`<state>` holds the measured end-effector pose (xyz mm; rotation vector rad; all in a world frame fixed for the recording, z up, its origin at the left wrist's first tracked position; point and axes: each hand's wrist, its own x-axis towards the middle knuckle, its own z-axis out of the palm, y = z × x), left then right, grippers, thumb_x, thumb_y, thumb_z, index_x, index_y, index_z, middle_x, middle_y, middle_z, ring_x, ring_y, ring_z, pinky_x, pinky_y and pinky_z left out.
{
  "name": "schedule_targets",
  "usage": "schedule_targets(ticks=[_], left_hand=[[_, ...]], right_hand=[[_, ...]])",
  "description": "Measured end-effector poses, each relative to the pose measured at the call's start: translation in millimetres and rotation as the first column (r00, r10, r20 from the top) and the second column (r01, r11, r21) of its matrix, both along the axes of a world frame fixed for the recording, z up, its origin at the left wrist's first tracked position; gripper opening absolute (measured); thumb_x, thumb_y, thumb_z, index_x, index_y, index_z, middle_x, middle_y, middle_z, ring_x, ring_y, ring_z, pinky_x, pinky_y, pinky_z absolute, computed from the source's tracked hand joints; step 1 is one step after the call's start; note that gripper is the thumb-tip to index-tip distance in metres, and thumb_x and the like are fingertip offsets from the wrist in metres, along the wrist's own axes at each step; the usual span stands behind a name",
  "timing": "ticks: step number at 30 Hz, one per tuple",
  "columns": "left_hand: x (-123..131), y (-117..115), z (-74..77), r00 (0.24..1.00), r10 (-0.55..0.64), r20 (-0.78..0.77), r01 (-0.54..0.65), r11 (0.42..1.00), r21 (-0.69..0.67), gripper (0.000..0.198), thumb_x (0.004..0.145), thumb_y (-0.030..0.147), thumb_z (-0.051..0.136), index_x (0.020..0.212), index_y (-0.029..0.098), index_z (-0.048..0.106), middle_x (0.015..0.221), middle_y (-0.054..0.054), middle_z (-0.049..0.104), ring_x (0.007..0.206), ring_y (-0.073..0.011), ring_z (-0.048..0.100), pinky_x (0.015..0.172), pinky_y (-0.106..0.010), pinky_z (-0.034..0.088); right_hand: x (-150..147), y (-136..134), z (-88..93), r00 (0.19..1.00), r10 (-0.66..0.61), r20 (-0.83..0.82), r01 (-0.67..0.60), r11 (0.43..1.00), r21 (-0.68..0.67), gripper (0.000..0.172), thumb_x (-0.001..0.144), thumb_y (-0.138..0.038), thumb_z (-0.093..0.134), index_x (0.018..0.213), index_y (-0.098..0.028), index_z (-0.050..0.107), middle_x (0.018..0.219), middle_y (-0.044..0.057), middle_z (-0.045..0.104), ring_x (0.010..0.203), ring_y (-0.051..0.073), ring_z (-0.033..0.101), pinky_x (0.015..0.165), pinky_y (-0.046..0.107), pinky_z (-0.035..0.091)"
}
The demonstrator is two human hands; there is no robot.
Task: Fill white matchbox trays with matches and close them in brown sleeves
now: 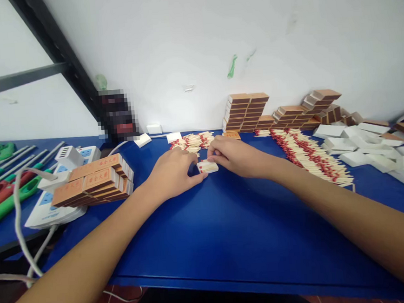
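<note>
A small white matchbox tray (208, 167) filled with red-tipped matches lies on the blue table (228, 224), between my two hands. My left hand (174, 172) curls around the tray's left end, its fingers closed against it. My right hand (235, 156) pinches the tray's right end and top with bent fingers. A loose heap of matches (192, 142) lies just behind my hands.
A stack of brown matchbox sleeves (94, 181) sits at the left on a white power strip (48, 205). More brown boxes (246, 113) are stacked against the wall. A long row of matches (310, 154) and several empty white trays (373, 154) fill the right. Green-handled tools (5, 185) lie far left.
</note>
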<state>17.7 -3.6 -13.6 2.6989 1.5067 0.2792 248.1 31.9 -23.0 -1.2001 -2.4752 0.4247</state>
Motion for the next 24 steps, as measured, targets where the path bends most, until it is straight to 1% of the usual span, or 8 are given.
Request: schedule_targets(ticks=[3, 5, 8, 10, 11, 16, 21, 24], left_hand=[[-0.9, 0.7, -1.2, 1.000, -0.001, -0.005, 0.001, 1.000, 0.001, 0.035, 0.098, 0.053, 0.072, 0.109, 0.020, 0.078, 0.102, -0.011, 0.077, 0.098, -0.0307, 0.069, 0.076, -0.038, 0.047], [-1.2, 0.5, -1.4, 1.000, -0.004, 0.001, 0.004, 1.000, 0.000, 0.035, 0.098, 0.052, 0.072, 0.109, 0.020, 0.078, 0.101, -0.011, 0.076, 0.097, -0.0304, 0.068, 0.075, -0.038, 0.046], [-1.0, -0.7, -0.5, 1.000, -0.015, 0.018, 0.015, 1.000, -0.002, 0.034, 0.098, 0.052, 0.073, 0.107, 0.020, 0.078, 0.098, -0.010, 0.076, 0.095, -0.0288, 0.068, 0.072, -0.036, 0.043], [-0.4, -1.6, 0.2, 0.999, -0.022, 0.027, 0.022, 1.000, -0.007, 0.032, 0.098, 0.051, 0.073, 0.105, 0.020, 0.078, 0.097, -0.009, 0.075, 0.092, -0.0274, 0.067, 0.070, -0.035, 0.042], [0.0, -1.9, 0.5, 0.999, -0.022, 0.031, 0.023, 1.000, -0.011, 0.032, 0.098, 0.050, 0.073, 0.105, 0.020, 0.078, 0.096, -0.009, 0.075, 0.091, -0.0269, 0.067, 0.070, -0.035, 0.042], [2.0, -2.7, 0.4, 0.999, -0.025, 0.031, 0.025, 0.999, -0.022, 0.031, 0.098, 0.049, 0.073, 0.105, 0.020, 0.077, 0.093, -0.009, 0.074, 0.093, -0.0275, 0.067, 0.072, -0.036, 0.042], [1.5, -2.6, -0.1, 0.999, -0.034, 0.024, 0.035, 0.999, -0.016, 0.030, 0.098, 0.049, 0.074, 0.103, 0.020, 0.077, 0.097, -0.009, 0.075, 0.093, -0.0275, 0.067, 0.072, -0.037, 0.043], [0.9, -2.6, -0.1, 0.999, -0.032, 0.020, 0.032, 0.999, -0.008, 0.032, 0.098, 0.050, 0.074, 0.106, 0.019, 0.077, 0.099, -0.010, 0.075, 0.095, -0.0283, 0.068, 0.074, -0.038, 0.045]], right_hand=[[-0.5, -5.2, 3.1, 0.999, 0.035, 0.008, -0.034, 0.998, -0.059, 0.010, 0.102, -0.024, 0.062, 0.096, -0.020, 0.068, 0.099, 0.007, 0.066, 0.085, 0.020, 0.058, 0.075, 0.032, 0.040], [2.7, -0.5, 2.4, 0.999, 0.038, -0.018, -0.038, 0.998, -0.045, 0.011, 0.100, -0.027, 0.065, 0.092, -0.020, 0.070, 0.092, 0.005, 0.065, 0.081, 0.019, 0.056, 0.073, 0.032, 0.039], [11.9, 15.2, -3.5, 0.994, -0.067, -0.089, 0.071, 0.997, 0.042, 0.013, 0.100, -0.029, 0.067, 0.091, -0.020, 0.071, 0.084, 0.002, 0.063, 0.075, 0.018, 0.055, 0.071, 0.032, 0.037], [18.3, 26.0, -10.1, 0.985, -0.147, -0.093, 0.156, 0.983, 0.101, 0.008, 0.097, -0.026, 0.071, 0.094, -0.019, 0.072, 0.085, 0.003, 0.063, 0.076, 0.018, 0.055, 0.072, 0.032, 0.037], [20.8, 30.3, -13.8, 0.983, -0.163, -0.079, 0.171, 0.979, 0.111, 0.007, 0.096, -0.026, 0.073, 0.094, -0.019, 0.073, 0.087, 0.004, 0.064, 0.077, 0.019, 0.056, 0.073, 0.032, 0.038], [23.9, 38.9, -27.2, 0.989, -0.150, -0.007, 0.150, 0.982, 0.117, 0.012, 0.100, -0.024, 0.068, 0.089, -0.020, 0.069, 0.092, 0.007, 0.065, 0.084, 0.022, 0.060, 0.076, 0.033, 0.042], [23.2, 40.9, -27.0, 0.988, -0.152, -0.003, 0.152, 0.979, 0.134, 0.005, 0.102, -0.025, 0.067, 0.101, -0.021, 0.069, 0.102, 0.008, 0.066, 0.086, 0.022, 0.061, 0.077, 0.034, 0.043], [24.3, 43.1, -26.5, 0.987, -0.154, 0.032, 0.150, 0.983, 0.108, 0.008, 0.103, -0.024, 0.064, 0.097, -0.021, 0.068, 0.102, 0.009, 0.066, 0.087, 0.023, 0.062, 0.078, 0.034, 0.044]])
